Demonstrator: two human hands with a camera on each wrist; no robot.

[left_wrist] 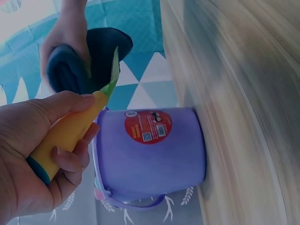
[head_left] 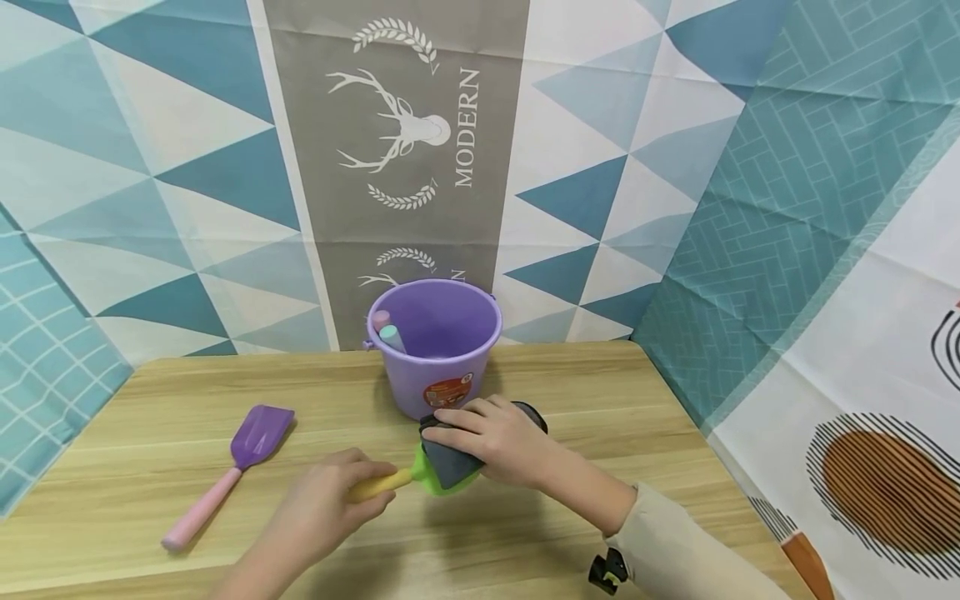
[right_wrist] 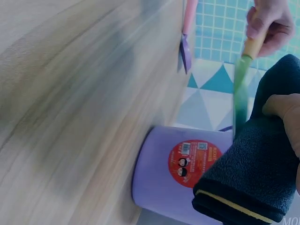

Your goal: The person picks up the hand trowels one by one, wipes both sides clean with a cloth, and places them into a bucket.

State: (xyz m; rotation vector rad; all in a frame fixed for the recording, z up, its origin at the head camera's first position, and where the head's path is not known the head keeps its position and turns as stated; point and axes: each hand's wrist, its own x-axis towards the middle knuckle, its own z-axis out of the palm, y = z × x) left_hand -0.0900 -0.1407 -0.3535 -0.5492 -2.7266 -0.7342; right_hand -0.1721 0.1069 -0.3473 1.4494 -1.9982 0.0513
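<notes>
My left hand (head_left: pixel 330 500) grips the yellow handle (left_wrist: pixel 70 133) of a toy shovel, its fingers curled round it. The shovel's green blade (head_left: pixel 431 477) points right, mostly covered by a folded dark grey towel (right_wrist: pixel 253 164). My right hand (head_left: pixel 498 437) holds that towel over the blade from above, thumb on the near side in the right wrist view. Both hands are above the table, just in front of a purple bucket (head_left: pixel 405 383). On the table to the left lies another toy shovel, with a purple blade (head_left: pixel 258 435) and pink handle (head_left: pixel 201 510).
Inside the bucket, a pink handle end (head_left: pixel 381 319) and a mint-green handle end (head_left: pixel 391 336) lean at the left rim. The wooden table (head_left: pixel 615 433) is backed by a patterned cloth (head_left: pixel 600 192). A small black clip (head_left: pixel 606 572) hangs by the right sleeve.
</notes>
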